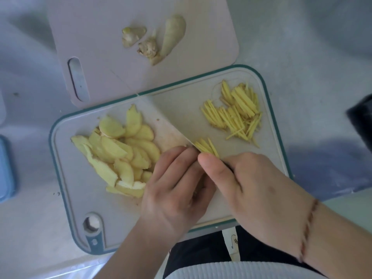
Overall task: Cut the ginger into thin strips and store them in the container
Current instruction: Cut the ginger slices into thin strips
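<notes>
Partway through. Heaped near the cutting board (66, 178)'s right far corner: finished ginger strips (235, 115). Spread over its left half: a pile of ginger slices (120, 152), uncut. At the near middle, more strips (206, 148) fresh beside the knife blade (171, 117). Right hand (251, 184) curled round the handle; left hand (177, 188) bent-fingered against the blade, over a stack mostly hidden. On a second board (211, 37) beyond, ginger trimmings (153, 43). Container not identifiable; storing not begun.

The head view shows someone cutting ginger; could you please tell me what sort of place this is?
Probably a kitchen worktop. Ginger slices and thin strips lie on a teal-edged cutting board, ginger scraps sit on a second, pinkish board behind it, and both rest on a pale counter.
</notes>
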`<state>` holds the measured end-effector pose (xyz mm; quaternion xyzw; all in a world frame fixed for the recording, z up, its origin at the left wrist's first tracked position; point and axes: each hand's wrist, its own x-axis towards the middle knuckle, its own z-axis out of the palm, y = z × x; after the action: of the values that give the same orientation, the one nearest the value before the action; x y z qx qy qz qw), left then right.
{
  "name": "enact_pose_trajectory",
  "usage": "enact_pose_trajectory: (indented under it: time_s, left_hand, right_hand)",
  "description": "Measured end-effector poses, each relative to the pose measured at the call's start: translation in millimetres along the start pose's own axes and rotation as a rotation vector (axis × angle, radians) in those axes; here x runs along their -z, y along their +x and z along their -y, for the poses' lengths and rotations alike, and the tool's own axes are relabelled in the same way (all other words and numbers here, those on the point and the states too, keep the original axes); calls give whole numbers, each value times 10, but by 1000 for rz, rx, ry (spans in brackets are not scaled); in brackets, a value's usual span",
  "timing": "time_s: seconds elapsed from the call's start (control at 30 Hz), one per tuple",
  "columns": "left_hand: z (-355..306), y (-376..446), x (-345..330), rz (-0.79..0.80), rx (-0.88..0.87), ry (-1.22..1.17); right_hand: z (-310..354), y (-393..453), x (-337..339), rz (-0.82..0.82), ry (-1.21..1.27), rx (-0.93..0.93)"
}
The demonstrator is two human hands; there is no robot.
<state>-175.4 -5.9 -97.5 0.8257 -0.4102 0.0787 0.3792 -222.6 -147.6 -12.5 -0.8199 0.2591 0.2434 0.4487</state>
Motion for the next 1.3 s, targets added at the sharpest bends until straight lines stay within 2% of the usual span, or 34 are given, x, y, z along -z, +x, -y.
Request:
enact_pose_trajectory:
  time_s: [0.2, 0.37, 0.7, 0.83, 0.97, 1.3]
  left_hand:
    - [0, 2, 18, 6, 6, -10]
    - [18, -13, 16, 19, -7, -8]
    - [35, -18, 22, 54, 9, 4]
    - [23, -20, -1, -14, 5, -7]
    - [9, -10, 7, -21, 38, 3]
    - [36, -29, 4, -3, 42, -7]
  right_hand:
    - [-145, -236, -12, -20, -127, -1]
    - [-142, -343, -1, -32, -59, -46]
    - [-128, -183, -11, 8, -93, -46]
    - [-15, -27, -14, 10, -13, -20]
    - [-60, -245, -46, -72, -100, -38]
    - [-180, -291, -87, -90, -45, -62]
